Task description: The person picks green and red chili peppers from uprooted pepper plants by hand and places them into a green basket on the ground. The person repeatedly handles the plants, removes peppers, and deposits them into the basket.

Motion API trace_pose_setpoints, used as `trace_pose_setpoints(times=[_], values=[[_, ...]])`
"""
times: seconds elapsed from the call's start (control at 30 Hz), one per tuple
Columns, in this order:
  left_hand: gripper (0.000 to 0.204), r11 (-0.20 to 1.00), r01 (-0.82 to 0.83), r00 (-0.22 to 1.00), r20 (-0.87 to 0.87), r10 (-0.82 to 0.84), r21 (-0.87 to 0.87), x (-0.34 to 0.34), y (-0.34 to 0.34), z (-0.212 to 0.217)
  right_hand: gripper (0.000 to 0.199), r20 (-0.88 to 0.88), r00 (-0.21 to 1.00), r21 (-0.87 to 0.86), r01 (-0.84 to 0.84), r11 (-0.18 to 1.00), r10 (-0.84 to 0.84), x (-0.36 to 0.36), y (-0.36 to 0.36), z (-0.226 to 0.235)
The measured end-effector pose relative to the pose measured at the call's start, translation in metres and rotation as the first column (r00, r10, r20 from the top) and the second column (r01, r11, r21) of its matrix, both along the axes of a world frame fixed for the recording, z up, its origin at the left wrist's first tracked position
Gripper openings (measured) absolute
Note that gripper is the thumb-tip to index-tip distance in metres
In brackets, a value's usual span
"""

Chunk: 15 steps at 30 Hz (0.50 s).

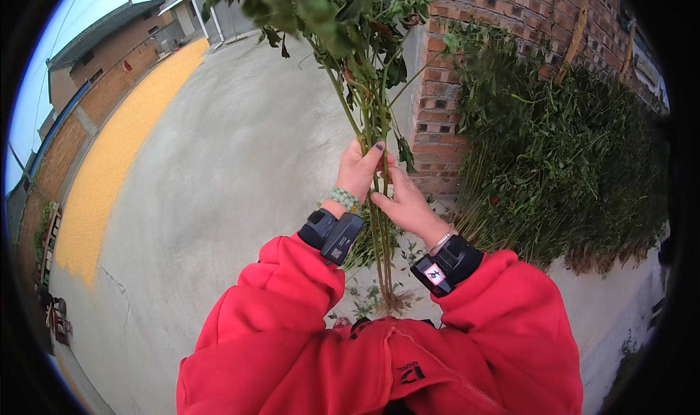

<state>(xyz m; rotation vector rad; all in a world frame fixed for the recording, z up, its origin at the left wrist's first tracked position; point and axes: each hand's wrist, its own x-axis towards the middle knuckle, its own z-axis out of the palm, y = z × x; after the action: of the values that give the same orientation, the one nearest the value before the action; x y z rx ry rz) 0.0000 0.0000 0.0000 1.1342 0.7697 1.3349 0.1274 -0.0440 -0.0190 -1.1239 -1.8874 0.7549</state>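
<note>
A bunch of uprooted, leafy pepper plants point(375, 98) stands upright before me, with drooping green leaves at the top and bare stems lower down. My left hand point(357, 169) is closed around the stems at mid-height, its thumb across them. Just below and to the right, my right hand point(408, 204) also grips the stems, its thumb at their front; some of its fingers are hidden behind. At the lower end, the brown roots point(392, 303) hang near the ground close to my body. Loose leaves and thin stems lie around them.
Against a brick wall point(436, 109) on the right leans a large heap of similar plants point(561, 160), roots downward. A long strip of yellow grain point(117, 167) lies on the concrete yard point(211, 160) at the left. Buildings and a low wall stand beyond.
</note>
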Motion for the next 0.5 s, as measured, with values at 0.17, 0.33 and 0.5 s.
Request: trace_pose_setpoints(times=[0.17,0.33,0.5], values=[[0.016,0.996,-0.069,0.996,-0.059,0.066,-0.049,-0.057,0.007,-0.006,0.028,-0.201,0.978,0.103,0.077,0.992,-0.055,-0.018,0.011,0.031],[0.012,0.990,-0.138,0.982,-0.135,0.135,-0.014,-0.098,0.001,-0.019,0.022,-0.132,0.991,0.425,0.069,0.902,-0.014,-0.035,0.005,0.082],[0.011,0.980,-0.196,0.944,-0.265,0.198,0.033,-0.130,-0.021,-0.046,0.028,0.369,0.895,0.801,-0.169,0.574,-0.251,-0.066,0.002,0.111]])
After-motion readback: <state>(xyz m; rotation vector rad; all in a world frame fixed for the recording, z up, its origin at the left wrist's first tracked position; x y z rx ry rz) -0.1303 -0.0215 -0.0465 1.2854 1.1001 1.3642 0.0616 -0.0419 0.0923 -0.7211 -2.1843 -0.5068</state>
